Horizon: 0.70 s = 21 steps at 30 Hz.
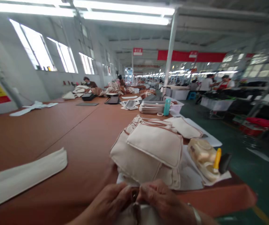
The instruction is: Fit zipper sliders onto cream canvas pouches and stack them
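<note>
The brown table (83, 131) bears stacked cream pieces (156, 142). At its near edge, the left hand (113, 200) and right hand (160, 197) pinch a cream item (148, 215), cut off below; its dark strip (136, 211) runs lengthwise away from the person. A blurred tub (202, 148), contents unclear, holds a yellow-handled tool (217, 159).
</note>
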### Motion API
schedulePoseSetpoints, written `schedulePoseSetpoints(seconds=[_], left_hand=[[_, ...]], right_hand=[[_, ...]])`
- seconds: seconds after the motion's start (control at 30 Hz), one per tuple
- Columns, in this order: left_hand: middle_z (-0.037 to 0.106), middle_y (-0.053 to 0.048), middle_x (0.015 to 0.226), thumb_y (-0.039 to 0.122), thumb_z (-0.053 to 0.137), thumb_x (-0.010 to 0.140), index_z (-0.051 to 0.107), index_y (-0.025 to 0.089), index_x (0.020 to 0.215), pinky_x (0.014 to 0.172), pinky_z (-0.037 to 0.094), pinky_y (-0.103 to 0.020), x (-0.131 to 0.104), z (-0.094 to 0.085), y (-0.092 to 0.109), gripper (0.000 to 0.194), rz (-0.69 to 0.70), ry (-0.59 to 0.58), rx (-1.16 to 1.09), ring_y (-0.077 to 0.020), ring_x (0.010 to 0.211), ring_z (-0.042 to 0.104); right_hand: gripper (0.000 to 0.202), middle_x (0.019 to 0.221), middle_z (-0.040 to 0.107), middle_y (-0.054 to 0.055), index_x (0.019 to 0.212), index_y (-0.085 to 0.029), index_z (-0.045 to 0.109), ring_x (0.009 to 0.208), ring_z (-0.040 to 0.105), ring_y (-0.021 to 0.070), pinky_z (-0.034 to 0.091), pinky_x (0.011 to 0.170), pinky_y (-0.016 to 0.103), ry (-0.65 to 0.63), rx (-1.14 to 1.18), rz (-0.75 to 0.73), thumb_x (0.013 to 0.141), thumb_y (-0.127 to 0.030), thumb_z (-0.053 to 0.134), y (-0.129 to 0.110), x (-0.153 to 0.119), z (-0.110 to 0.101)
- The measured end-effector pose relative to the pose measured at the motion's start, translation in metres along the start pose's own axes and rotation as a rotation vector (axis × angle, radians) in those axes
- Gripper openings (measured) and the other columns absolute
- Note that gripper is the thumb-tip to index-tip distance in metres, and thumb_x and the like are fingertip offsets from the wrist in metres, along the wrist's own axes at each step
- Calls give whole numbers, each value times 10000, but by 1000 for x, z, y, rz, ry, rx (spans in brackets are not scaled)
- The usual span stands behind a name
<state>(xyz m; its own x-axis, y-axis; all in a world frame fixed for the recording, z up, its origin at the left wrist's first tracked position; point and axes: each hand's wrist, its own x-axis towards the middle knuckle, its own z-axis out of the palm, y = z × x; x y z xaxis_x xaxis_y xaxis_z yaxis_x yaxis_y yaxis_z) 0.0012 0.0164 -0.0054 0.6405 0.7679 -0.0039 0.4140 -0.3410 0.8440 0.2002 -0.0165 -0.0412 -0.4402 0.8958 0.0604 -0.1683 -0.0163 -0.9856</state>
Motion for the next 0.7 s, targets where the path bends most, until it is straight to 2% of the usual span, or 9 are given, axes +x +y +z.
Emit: schedulePoseSetpoints(seconds=[0.07,0.13,0.23,0.3,0.47,0.6,0.7], left_hand=[[518,0,675,583,377,946,643,127,778,550,373,-199,1,-4,0,555,-103,-277,-241,-105,592,397],[460,7,677,585,405,935,630,104,805,550,332,-206,1,-7,3,547,-182,-337,-409,-102,601,329],[409,15,680,582,488,902,591,102,797,537,292,-210,1,-9,7,502,-259,-376,-547,-97,600,282],[371,30,658,570,538,882,547,120,756,506,245,-204,0,-10,8,466,-254,-401,-578,-86,577,258],[346,54,615,556,612,839,519,139,697,463,174,-207,-1,-13,8,451,-216,-427,-509,-74,546,241],[411,51,642,511,659,816,543,133,732,484,219,-201,-3,-12,8,404,-202,-463,-511,-69,548,285],[441,42,669,457,669,822,566,127,770,503,244,-199,-4,-8,5,350,-176,-454,-525,-72,567,313]], right_hand=[[489,644,411,-39,692,-125,528,580,324,70,277,510,198,23,-44,100,904,-566,540,2,-3,-1],[467,635,352,-48,677,-144,477,568,253,70,205,461,199,0,-57,178,888,-550,573,2,-5,-2],[458,627,331,-51,681,-157,460,550,237,71,191,441,199,-40,-20,243,878,-552,581,0,-5,-4],[450,625,333,-51,686,-149,478,549,236,71,185,439,198,-60,-26,249,871,-542,596,-2,-5,-3],[416,637,375,-40,716,-116,537,581,283,79,217,493,202,-167,-29,153,861,-495,628,-6,-4,-5],[377,662,441,-21,721,-116,543,597,337,91,258,516,212,-237,-42,78,851,-455,646,-7,-6,-5],[325,692,480,-11,723,-123,547,614,370,97,298,538,212,-241,-149,-24,880,-400,616,-6,-6,-5]])
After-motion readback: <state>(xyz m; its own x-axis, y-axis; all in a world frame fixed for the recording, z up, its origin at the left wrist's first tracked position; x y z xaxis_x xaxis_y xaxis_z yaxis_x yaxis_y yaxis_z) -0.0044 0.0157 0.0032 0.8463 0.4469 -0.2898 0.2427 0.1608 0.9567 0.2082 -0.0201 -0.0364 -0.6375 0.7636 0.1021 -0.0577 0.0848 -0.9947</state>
